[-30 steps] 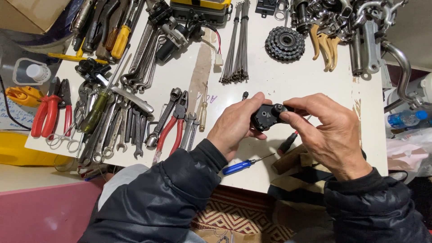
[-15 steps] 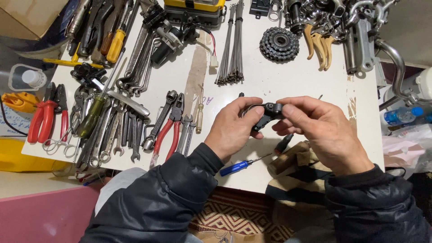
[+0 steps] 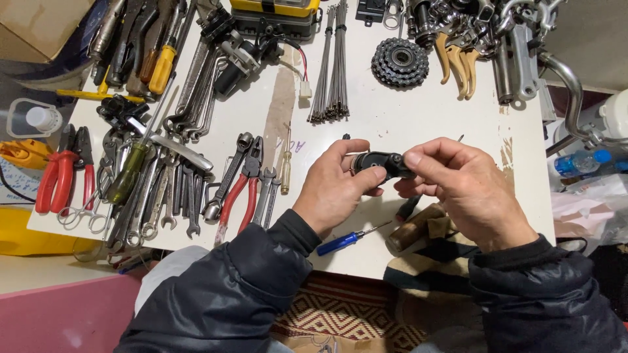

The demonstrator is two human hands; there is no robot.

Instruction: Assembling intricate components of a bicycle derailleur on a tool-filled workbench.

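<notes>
Both hands hold a small black mechanical part [image 3: 381, 161] above the white table [image 3: 392, 108]. My left hand [image 3: 337, 186] grips its left end between thumb and fingers. My right hand [image 3: 461, 186] pinches its right end with thumb and forefinger. A blue-handled screwdriver [image 3: 343, 240] lies on the table just below my left wrist. A dark-handled tool [image 3: 407, 208] pokes out under my right hand, mostly hidden.
Wrenches, red-handled pliers [image 3: 239, 193] and other tools crowd the table's left side. A bundle of spokes [image 3: 332, 65] and a sprocket cluster [image 3: 399, 62] lie at the back. Metal bike parts [image 3: 504, 39] pile at the back right. A striped cloth [image 3: 432, 258] lies at the front edge.
The part and both hands have stayed close together above the table; my fingers have shifted slightly on the part, which looks turned a little.
</notes>
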